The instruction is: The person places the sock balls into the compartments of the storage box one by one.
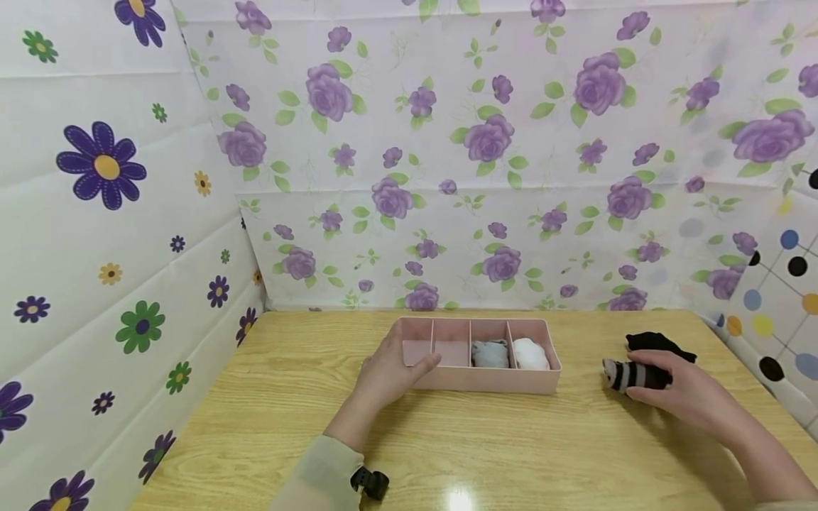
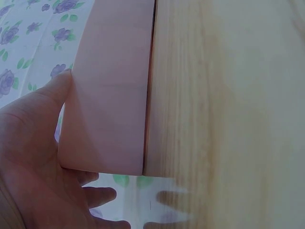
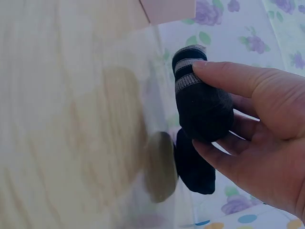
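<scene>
A pink divided storage box (image 1: 486, 380) stands on the wooden table. Its two right compartments hold a grey rolled sock (image 1: 491, 353) and a white rolled sock (image 1: 530, 353); the two left ones show bare bottoms. My left hand (image 1: 390, 369) grips the box's left end, thumb at the front rim and fingers round the end wall. To the right of the box, my right hand (image 1: 686, 390) holds a black-and-grey striped rolled sock (image 3: 190, 86) between thumb and fingers. Just behind that hand lies a black sock (image 1: 658, 344), partly overlapped by the held one in the right wrist view.
The wooden table (image 1: 255, 426) has a back edge close behind the box. A floral cloth (image 1: 396, 199) hangs behind it, with a daisy-patterned cloth (image 1: 160, 234) on the left and a dotted cloth (image 1: 782, 298) on the right. A dark wrist strap (image 1: 371, 482) shows at the left sleeve.
</scene>
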Motion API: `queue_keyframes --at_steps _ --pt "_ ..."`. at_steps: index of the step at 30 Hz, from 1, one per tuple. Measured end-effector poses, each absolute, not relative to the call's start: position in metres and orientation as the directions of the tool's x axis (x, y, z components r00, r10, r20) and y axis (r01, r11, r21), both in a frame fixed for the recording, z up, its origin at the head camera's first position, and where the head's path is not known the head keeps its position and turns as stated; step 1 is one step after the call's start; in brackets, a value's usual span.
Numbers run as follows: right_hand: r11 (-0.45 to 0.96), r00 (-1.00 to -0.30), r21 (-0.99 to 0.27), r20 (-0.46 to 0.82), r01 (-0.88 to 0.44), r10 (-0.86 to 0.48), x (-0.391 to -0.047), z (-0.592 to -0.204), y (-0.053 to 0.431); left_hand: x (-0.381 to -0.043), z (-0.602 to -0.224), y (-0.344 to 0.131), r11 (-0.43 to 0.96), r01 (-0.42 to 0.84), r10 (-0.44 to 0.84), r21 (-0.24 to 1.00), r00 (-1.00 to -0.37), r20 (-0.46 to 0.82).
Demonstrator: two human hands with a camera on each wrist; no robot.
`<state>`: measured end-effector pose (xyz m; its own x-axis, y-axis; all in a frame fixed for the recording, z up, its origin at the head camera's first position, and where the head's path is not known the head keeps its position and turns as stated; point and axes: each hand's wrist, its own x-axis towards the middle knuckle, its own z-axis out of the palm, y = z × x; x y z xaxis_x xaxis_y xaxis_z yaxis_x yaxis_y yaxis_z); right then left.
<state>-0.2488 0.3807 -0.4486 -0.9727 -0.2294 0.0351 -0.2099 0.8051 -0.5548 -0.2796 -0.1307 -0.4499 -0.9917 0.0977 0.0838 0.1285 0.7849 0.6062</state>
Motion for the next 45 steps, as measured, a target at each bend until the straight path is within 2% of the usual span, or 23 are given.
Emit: queue_keyframes --at_steps 18,23,45 --pt "0.745 -0.973 -0.626 0.119 -0.229 -0.199 -0.260 -0.413 0.327 -0.280 -0.452 -0.130 0.783 0.129 0.095 0.608 -0.992 0.088" --pt "0.754 -0.969 -0.608 0.163 -0.248 -0.187 -0.264 -0.406 0.308 -0.280 -0.452 -0.129 0.781 0.131 0.100 0.610 -0.991 0.085" --pt "0.644 -0.915 -0.653 0.249 -0.400 -0.316 -0.291 -0.399 0.211 -0.282 -0.452 -0.130 0.781 0.133 0.099 0.609 -0.991 0.090"
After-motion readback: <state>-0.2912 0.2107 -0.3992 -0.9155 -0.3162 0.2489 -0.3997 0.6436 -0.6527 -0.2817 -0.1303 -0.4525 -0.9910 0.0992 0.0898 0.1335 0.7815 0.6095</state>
